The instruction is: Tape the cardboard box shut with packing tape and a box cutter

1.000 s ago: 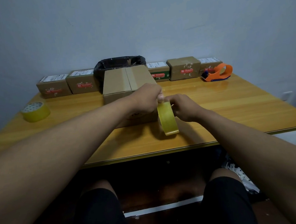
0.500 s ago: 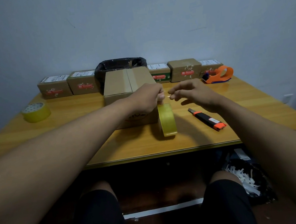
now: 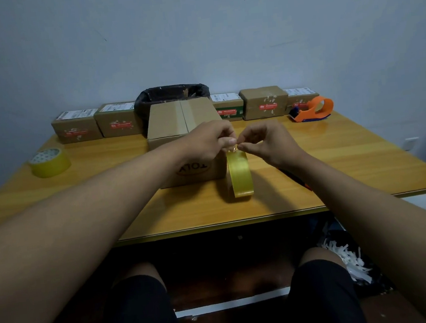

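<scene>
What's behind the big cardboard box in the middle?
A black-lined bin stands behind the closed brown cardboard box. Only its rim and upper wall show; its lower part and contents are hidden.

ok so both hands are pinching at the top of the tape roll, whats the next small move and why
Probably peel the tape end free and pull a strip up toward the box. Both the left hand and right hand pinch at the top of the upright tape roll, and the box's top seam looks untaped.
</scene>
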